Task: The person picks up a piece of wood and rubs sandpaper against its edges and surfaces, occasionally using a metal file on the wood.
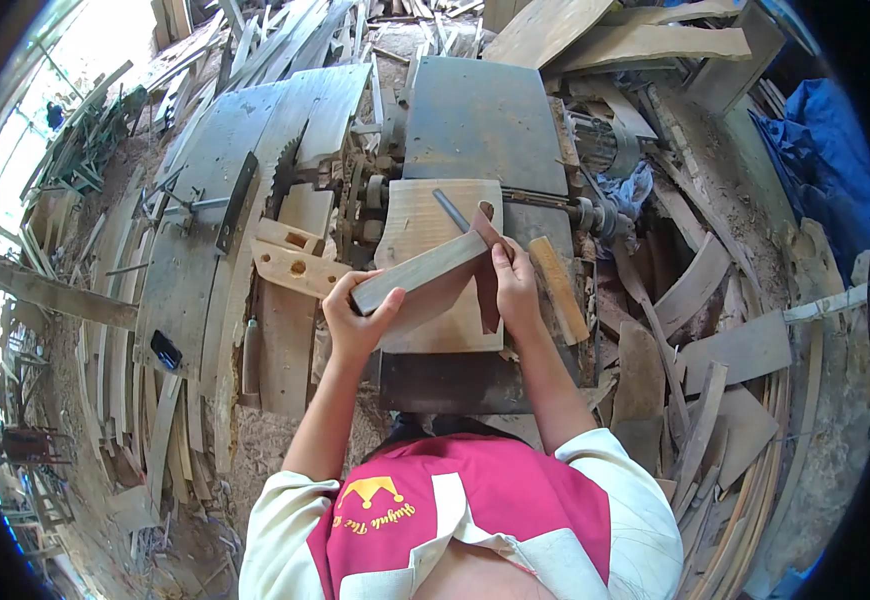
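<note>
My left hand (357, 310) is wrapped around the near-left end of a flat wooden block (421, 268), which slants up to the right. In my right hand (515, 282) is a strip of brown sandpaper (488, 292), pinched by thumb and fingers and lying against the block's far end. Under both hands lies a pale wooden board (435, 218) on the machine. A short grey metal rod (449, 209) rests on that board, just beyond the block. To the right of my right hand lies a narrow wooden stick (559, 290).
A toothed saw blade (285, 182) stands up through the wooden table at left. Wood pieces with holes (297, 268) lie near my left hand. Beyond is a metal machine plate (485, 125), with a motor (603, 143) at right. A phone (165, 350) lies at the left table edge.
</note>
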`<state>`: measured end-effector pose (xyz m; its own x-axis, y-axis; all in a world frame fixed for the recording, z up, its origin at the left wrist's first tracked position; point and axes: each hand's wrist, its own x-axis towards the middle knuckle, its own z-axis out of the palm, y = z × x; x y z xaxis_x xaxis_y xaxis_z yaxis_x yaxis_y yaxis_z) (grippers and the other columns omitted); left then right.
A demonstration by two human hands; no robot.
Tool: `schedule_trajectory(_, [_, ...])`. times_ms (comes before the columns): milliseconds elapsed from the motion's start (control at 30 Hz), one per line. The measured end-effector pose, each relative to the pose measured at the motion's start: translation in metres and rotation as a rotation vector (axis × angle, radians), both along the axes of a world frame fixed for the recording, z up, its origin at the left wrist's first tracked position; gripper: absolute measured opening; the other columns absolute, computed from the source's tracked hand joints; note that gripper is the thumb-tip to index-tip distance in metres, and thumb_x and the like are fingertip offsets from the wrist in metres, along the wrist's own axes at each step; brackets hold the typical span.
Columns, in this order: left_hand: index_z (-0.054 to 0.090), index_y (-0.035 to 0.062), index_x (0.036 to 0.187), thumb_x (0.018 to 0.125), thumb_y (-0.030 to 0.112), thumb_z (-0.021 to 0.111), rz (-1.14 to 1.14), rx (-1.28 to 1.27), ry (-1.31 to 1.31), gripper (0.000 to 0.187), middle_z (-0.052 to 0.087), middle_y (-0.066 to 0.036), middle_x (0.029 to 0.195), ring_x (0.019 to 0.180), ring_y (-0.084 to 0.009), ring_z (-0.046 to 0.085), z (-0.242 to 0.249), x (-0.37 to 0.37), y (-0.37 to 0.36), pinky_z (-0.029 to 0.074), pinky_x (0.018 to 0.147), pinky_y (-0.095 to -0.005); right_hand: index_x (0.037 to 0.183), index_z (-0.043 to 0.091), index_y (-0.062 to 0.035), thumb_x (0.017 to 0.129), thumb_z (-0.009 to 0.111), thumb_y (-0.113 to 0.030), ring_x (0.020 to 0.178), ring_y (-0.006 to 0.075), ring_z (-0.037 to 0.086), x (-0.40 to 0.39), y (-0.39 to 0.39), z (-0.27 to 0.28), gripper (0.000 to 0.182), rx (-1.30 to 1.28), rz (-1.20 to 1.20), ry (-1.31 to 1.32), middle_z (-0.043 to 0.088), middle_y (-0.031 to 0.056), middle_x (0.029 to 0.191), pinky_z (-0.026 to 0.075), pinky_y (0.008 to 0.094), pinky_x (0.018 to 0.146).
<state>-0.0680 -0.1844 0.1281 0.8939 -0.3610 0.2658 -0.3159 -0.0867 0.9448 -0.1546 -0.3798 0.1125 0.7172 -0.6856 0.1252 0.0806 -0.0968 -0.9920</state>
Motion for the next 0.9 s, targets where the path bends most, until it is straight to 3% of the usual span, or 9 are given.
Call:
schedule_trajectory(167, [0.062,-0.002,0.093,0.07,0.023,0.078,-0.061,-0.113,-0.025,0.038,0.063,-0.006,0.085,0.081,-0.0111,0.057,-0.021,0.013,-0.01,0.044,0.075,-0.0253,0.108,0.054,0.0026,0.095,0.045,-0.021,0.09,0.0123,0.051,0.001,-0.017,0.006,0.028,-0.08,0.024,-0.009,0.058,0.0043,0.093,0.039,0.0257,0.084])
schedule_trajectory(300, [0.061,-0.0007,0.099,0.065,0.023,0.081,-0.201,0.066,-0.027,0.046,0.064,-0.008,0.087,0.081,-0.013,0.059,-0.008,0.021,-0.006,0.046,0.073,-0.027,0.109,0.053,0.0033,0.095,0.046,-0.02,0.091,0.0124,0.05,-0.002,-0.026,0.009,0.028,0.036,0.052,0.014,0.058,0.0041,0.096,0.039,0.0254,0.084])
schedule_trajectory(367, [0.06,-0.0008,0.103,0.063,0.022,0.082,-0.345,0.424,-0.083,0.051,0.065,-0.012,0.088,0.081,-0.0165,0.06,0.025,0.027,-0.001,0.047,0.073,-0.0286,0.11,0.053,0.0045,0.094,0.046,-0.018,0.092,0.0124,0.05,0.001,-0.028,0.026,0.029,0.134,0.065,-0.004,0.058,0.0054,0.098,0.039,0.0254,0.085])
schedule_trajectory(400, [0.058,-0.0002,0.107,0.064,0.029,0.08,-0.429,0.501,-0.174,0.057,0.064,-0.017,0.092,0.084,-0.0234,0.063,0.031,0.032,-0.002,0.049,0.074,-0.0322,0.116,0.052,0.0029,0.094,0.047,-0.019,0.099,0.0135,0.051,0.002,-0.043,0.019,0.031,0.1,0.209,0.054,0.057,0.0067,0.108,0.038,0.0249,0.089])
schedule_trajectory(500, [0.057,0.0005,0.11,0.066,0.037,0.076,-0.439,0.667,-0.35,0.06,0.064,-0.019,0.096,0.088,-0.0296,0.063,0.056,0.029,-0.027,0.049,0.076,-0.0357,0.115,0.052,0.0039,0.094,0.047,-0.018,0.101,0.015,0.051,0.003,-0.036,0.041,0.031,-0.059,0.257,0.119,0.058,0.0077,0.107,0.038,0.0266,0.09])
schedule_trajectory(533, [0.056,0.0009,0.108,0.069,0.041,0.071,-0.437,0.701,-0.411,0.058,0.064,-0.02,0.093,0.087,-0.0338,0.062,0.057,0.026,-0.042,0.049,0.074,-0.0398,0.115,0.052,0.0039,0.094,0.047,-0.018,0.101,0.015,0.051,0.005,-0.034,0.04,0.031,-0.058,0.26,0.12,0.058,0.0077,0.107,0.038,0.0266,0.09])
schedule_trajectory(667, [0.056,0.001,0.097,0.071,0.039,0.07,-0.417,0.802,-0.297,0.048,0.064,-0.019,0.084,0.081,-0.0335,0.063,0.035,0.011,-0.089,0.049,0.07,-0.0407,0.115,0.053,0.0025,0.095,0.044,-0.017,0.101,0.0167,0.052,0.011,-0.029,0.043,0.03,-0.215,0.32,0.186,0.059,0.01,0.106,0.038,0.0283,0.09])
schedule_trajectory(800, [0.052,0.0033,0.085,0.074,0.039,0.067,-0.287,0.831,-0.432,0.04,0.063,-0.016,0.075,0.073,-0.0321,0.063,0.021,0.006,-0.093,0.05,0.063,-0.0398,0.114,0.053,0.0009,0.094,0.044,-0.017,0.101,0.0178,0.052,0.029,-0.04,0.052,0.028,-0.318,0.406,0.363,0.059,0.0124,0.106,0.039,0.0291,0.09])
schedule_trajectory(900, [0.051,0.0039,0.084,0.075,0.04,0.066,-0.267,0.779,-0.477,0.04,0.063,-0.016,0.074,0.071,-0.0317,0.063,0.017,0.011,-0.087,0.05,0.061,-0.0394,0.111,0.053,0.0005,0.095,0.042,-0.019,0.096,0.0232,0.055,0.046,-0.041,0.033,0.028,-0.305,0.367,0.227,0.06,0.0164,0.102,0.04,0.0307,0.087])
